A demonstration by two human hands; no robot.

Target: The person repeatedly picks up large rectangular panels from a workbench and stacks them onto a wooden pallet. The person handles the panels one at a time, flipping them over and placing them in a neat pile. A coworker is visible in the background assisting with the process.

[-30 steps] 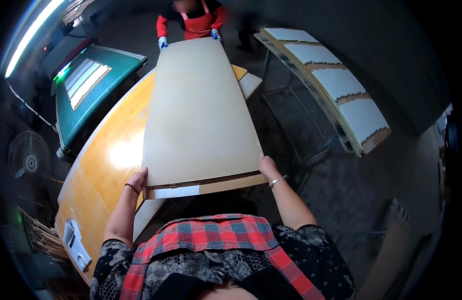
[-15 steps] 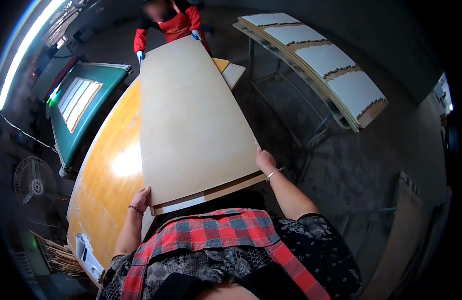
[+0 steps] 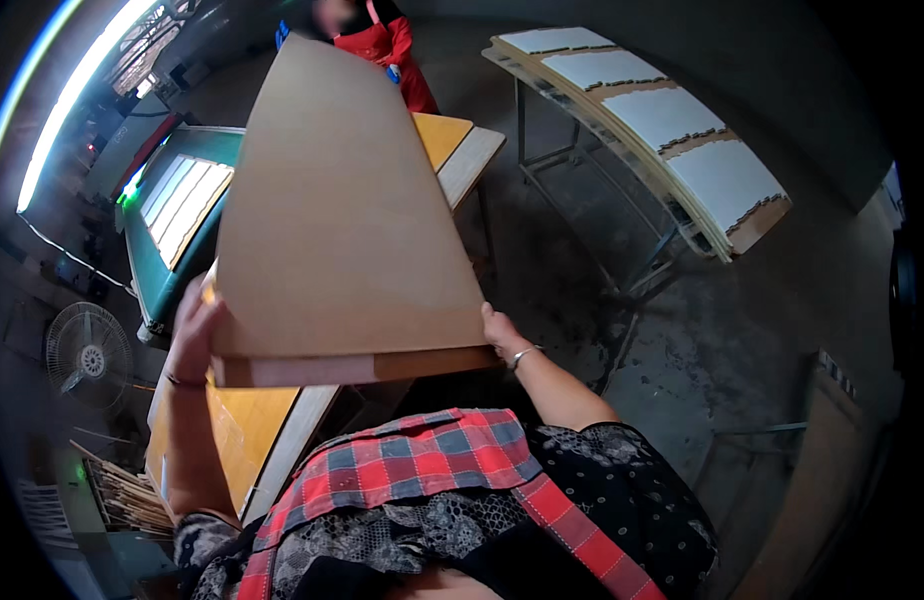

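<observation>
A large tan board (image 3: 332,220) stretches away from me, raised and tilted above the wooden table. My left hand (image 3: 194,325) grips its near left corner, fingers closed round the edge. At the near right corner my right hand (image 3: 499,328) is closed on the opposite edge. Below the top sheet's near edge shows a strip, part pale pinkish and part brown; I cannot tell whether it is a second sheet. A co-worker (image 3: 377,45) in a red apron stands at the far end, with blue-gloved hands (image 3: 393,74) at the board's far edges.
Beneath the board is the yellow wooden table (image 3: 247,420) with a grey edge. At the right, a metal-framed stand (image 3: 632,270) carries stacked boards with white panels (image 3: 667,110). A green-topped table (image 3: 147,270), a fan (image 3: 90,358) and wooden sticks (image 3: 122,485) are at the left.
The board has risen, tilted and shifted left, uncovering the table's near right edge. My left hand has moved up and left, my right hand slightly left.
</observation>
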